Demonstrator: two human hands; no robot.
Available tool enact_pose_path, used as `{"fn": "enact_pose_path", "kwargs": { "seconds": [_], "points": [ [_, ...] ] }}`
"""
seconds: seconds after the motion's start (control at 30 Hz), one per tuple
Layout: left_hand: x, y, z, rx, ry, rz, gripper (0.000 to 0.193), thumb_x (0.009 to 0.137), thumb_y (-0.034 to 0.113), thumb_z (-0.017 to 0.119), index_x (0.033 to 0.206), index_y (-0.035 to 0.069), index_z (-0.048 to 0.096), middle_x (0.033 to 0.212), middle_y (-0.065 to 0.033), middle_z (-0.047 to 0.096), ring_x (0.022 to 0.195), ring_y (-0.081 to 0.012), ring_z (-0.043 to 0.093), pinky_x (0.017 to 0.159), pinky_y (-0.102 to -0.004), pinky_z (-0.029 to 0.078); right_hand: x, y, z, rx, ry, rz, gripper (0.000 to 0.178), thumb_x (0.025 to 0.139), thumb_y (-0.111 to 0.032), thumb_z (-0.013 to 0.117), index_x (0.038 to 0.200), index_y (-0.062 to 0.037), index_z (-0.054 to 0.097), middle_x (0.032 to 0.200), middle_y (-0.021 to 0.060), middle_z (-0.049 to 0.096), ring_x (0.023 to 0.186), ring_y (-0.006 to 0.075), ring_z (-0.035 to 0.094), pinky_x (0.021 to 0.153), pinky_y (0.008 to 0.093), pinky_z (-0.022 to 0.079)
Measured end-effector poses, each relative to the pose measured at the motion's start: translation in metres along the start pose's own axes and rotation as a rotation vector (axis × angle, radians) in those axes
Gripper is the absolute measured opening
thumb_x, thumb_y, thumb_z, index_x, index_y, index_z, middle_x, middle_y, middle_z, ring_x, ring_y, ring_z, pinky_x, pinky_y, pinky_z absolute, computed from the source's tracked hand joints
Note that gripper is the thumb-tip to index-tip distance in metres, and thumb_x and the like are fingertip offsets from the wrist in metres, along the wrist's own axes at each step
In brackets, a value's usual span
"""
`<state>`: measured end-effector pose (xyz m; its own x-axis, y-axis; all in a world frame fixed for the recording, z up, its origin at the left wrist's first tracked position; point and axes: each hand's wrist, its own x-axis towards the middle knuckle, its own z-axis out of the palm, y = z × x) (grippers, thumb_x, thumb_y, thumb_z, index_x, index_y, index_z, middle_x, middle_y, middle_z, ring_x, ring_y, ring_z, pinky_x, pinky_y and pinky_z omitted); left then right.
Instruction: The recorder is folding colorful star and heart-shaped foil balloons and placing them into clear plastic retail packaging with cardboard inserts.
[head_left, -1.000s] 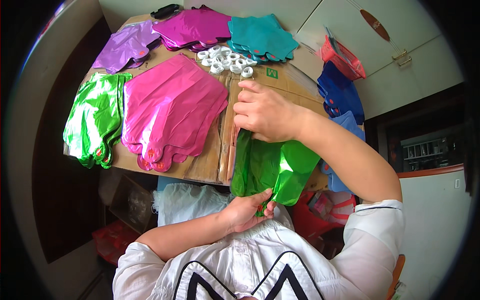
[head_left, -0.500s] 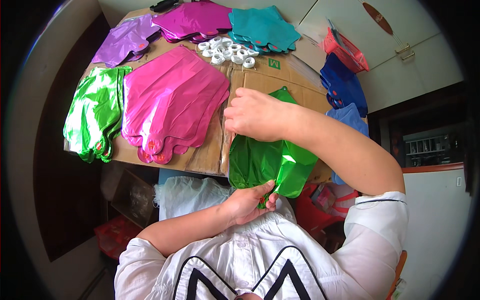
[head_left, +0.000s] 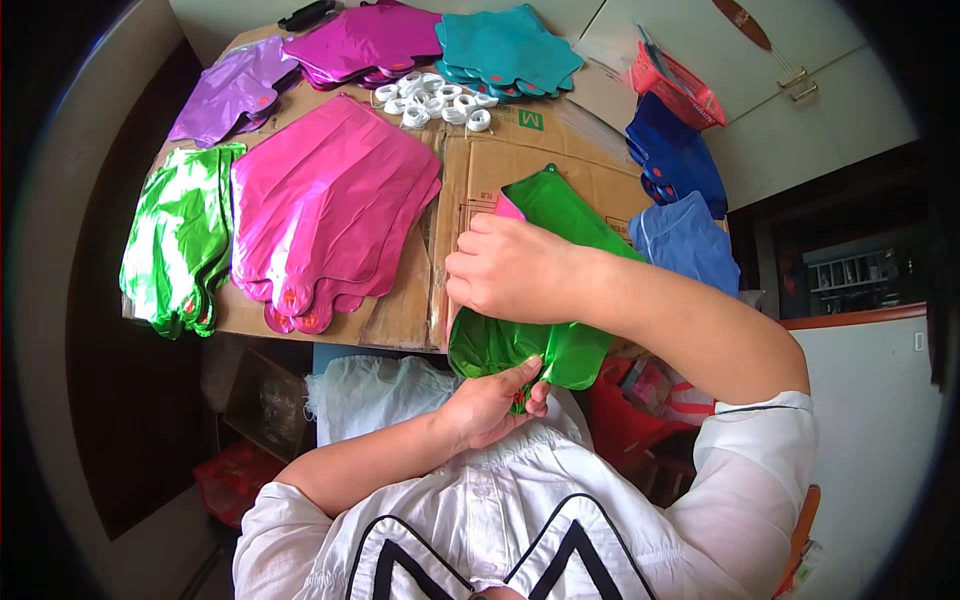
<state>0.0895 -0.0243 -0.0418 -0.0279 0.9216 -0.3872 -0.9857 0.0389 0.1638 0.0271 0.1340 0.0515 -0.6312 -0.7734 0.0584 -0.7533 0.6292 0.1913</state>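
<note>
A flat green foil balloon lies before me, partly over the cardboard's front edge and my lap. My left hand pinches its gathered lower end, where a small red mark shows, between thumb and fingers. Above the balloon's left side, my right hand is closed with curled fingers; what they hold, if anything, is hidden. A bit of pink foil shows beside the green upper part, just above the right hand. My right hand and forearm cover the balloon's middle.
Flat pink foil balloons and bright green ones lie left. Behind are purple, magenta and teal stacks, plus white ribbon rolls. Blue balloons and a red basket stand right on the cardboard.
My right hand has come down nearer my left hand. Pink foil now shows at the green balloon's upper left. The left hand keeps its pinch; the whole view has shifted slightly.
</note>
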Motion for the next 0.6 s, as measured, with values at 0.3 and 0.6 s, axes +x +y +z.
{"fn": "enact_pose_path", "kwargs": {
  "seconds": [0.3,0.6],
  "points": [
    [0.001,-0.004,0.000,-0.001,0.001,0.052,0.017,0.102,0.023,0.053,0.094,0.007,0.051,0.076,-0.0037,0.052,0.068,-0.0157,0.048,0.071,-0.0323,0.045,-0.070,0.005,-0.006,-0.005,0.126,-0.030,0.018,0.070,-0.015,0.064,0.083,-0.0032,0.063,0.103,0.0138,0.065,0.100,0.0288,0.063,0.091,0.0439,0.054],
    [0.003,-0.005,-0.003,-0.008,-0.001,0.066,0.018,0.101,0.022,0.053,0.092,0.008,0.050,0.075,-0.0046,0.053,0.067,-0.0166,0.047,0.071,-0.0343,0.045,-0.083,0.003,0.019,-0.003,0.229,0.055,0.018,0.078,-0.013,0.063,0.091,-0.0007,0.064,0.110,0.0166,0.067,0.102,0.0297,0.066,0.092,0.0423,0.055]
  ]
}}
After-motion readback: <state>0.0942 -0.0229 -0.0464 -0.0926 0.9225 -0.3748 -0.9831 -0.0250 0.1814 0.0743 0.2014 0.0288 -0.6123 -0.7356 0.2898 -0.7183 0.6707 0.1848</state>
